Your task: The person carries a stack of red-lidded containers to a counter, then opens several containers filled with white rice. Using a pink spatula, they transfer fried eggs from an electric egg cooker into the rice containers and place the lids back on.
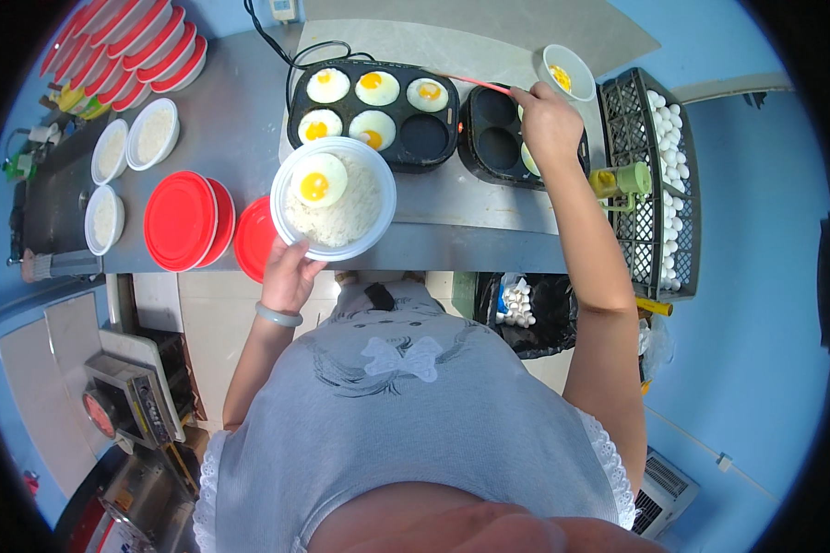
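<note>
My left hand point(290, 276) grips the rim of a white plastic bowl point(349, 207) of cooked rice, with a fried egg point(318, 181) lying on the rice. My right hand point(550, 124) is closed on the handle of a thin red utensil point(474, 83), whose far end reaches over the left egg cooker point(422, 157). Five round wells of that black cooker hold fried eggs; one well is bare. Under my right hand and forearm sits a second black egg cooker point(481, 148), with bare wells at its left and fried eggs partly hidden at its right.
Rice bowls point(153, 135) and red-lidded bowls point(180, 221) stand at the left, beside stacked red-rimmed containers point(142, 55). At the right are a crate of eggs point(672, 166), a green-topped oil bottle point(612, 181) and a bowl with yellow bits point(577, 62). A lined bin point(550, 311) stands below.
</note>
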Tool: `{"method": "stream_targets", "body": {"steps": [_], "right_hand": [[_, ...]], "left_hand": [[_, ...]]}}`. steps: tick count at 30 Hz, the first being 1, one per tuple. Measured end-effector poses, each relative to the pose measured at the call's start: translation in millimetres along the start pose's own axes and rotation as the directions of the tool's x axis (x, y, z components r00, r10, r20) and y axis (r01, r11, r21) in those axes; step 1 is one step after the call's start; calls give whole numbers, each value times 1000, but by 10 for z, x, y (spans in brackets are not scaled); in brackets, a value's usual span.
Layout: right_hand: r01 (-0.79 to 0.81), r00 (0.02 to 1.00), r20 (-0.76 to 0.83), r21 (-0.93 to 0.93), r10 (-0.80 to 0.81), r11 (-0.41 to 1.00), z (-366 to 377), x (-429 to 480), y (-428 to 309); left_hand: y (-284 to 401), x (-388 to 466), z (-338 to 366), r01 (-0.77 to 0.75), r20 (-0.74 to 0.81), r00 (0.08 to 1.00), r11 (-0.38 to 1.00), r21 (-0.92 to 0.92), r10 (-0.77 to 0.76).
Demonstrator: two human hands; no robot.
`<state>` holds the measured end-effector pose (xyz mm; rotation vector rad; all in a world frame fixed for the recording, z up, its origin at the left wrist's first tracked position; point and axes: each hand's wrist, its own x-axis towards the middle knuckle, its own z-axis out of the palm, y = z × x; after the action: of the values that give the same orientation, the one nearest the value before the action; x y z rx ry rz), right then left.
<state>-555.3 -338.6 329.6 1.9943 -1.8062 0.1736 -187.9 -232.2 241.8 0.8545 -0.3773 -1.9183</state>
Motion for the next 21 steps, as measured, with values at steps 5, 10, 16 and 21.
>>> {"method": "stream_targets", "body": {"steps": [5, 10, 16, 21], "right_hand": [[59, 998, 8, -70, -58, 996, -63, 172, -33], [125, 992, -15, -46, -126, 991, -102, 221, 3], [172, 985, -8, -75, -173, 982, -42, 262, -35], [-8, 913, 402, -150, 68, 989, -182, 342, -18]], "left_hand": [[-4, -52, 11, -14, -36, 999, 1000, 0, 14], [-4, -44, 9, -15, -7, 1000, 1000, -14, 15], [-7, -19, 34, -18, 1, 1000, 999, -31, 18], [-24, -19, 43, -16, -10, 1000, 999, -41, 15]]}}
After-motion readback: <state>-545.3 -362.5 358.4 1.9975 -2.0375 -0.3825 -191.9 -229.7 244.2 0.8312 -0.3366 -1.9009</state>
